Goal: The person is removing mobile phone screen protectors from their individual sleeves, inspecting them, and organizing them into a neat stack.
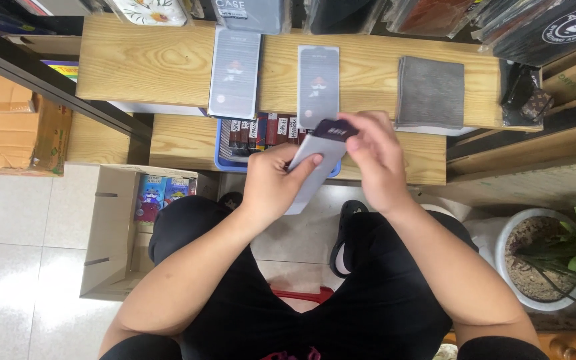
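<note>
My left hand (271, 183) grips a flat grey package (315, 167) from below, holding it tilted in front of me. My right hand (376, 160) pinches its dark upper end (333, 128) with the fingertips. On the wooden shelf (141, 67) above lie two flat grey packages with a small figure printed on them, one to the left (235, 73) and one nearer the middle (318, 83). A blue tray (225, 160) of small dark and red boxes sits on the lower shelf just behind my hands.
A folded grey cloth (429, 92) lies on the shelf at right. An open cardboard box (111, 233) with colourful packs stands on the tiled floor at left. More cardboard boxes (15, 130) are at far left. A potted plant (555, 257) stands at right.
</note>
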